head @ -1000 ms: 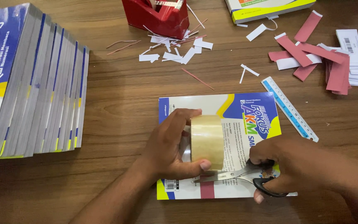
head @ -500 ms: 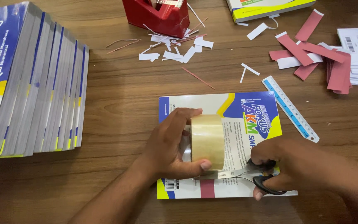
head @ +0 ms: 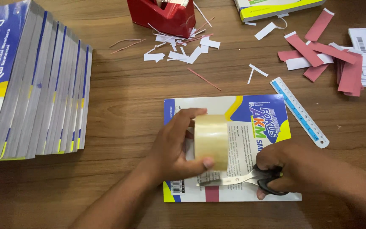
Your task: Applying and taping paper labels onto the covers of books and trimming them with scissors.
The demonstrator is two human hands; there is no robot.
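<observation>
Left hand (head: 172, 148) wrapped round clear tape roll (head: 211, 141), thumb on top rim, fingertips under lower edge, roll standing on its edge on book (head: 250, 127) at centre-bottom of the wooden table (head: 140, 106). Right hand (head: 293, 167) closed on scissors (head: 250, 180), fingers thru black loops, blades pointing toward 9 o'clock, tips just below roll at its 6 o'clock, blades nearly shut – can't tell if tape strip sits between them, film too clear to see. Red paper strip (head: 212, 193) lying on book's lower edge, directly at 6 o'clock of roll. Judging handling: roll light, stiff cardboard core, smooth & slippery outside, sticky on pulled end; best held across the core w/ thumb & fingers on opposite rims, as now, not on the free end. Tape film thin, prone to curl & cling to itself or fingers. Scissors rigid, metal, safe only by loops. Book flat, thin, glossy cover, apt to slide on wood unless pressed. Around: stack of same books (head: 34, 85) at 9–10 o'clock, red tape dispenser (head: 166, 17) at 12, white paper scraps (head: 183, 48) just below it, blue ruler (head: 299, 112) at 2, red & white label strips (head: 339, 55) at 1–2, another book (head: 276, 6) at 1
</observation>
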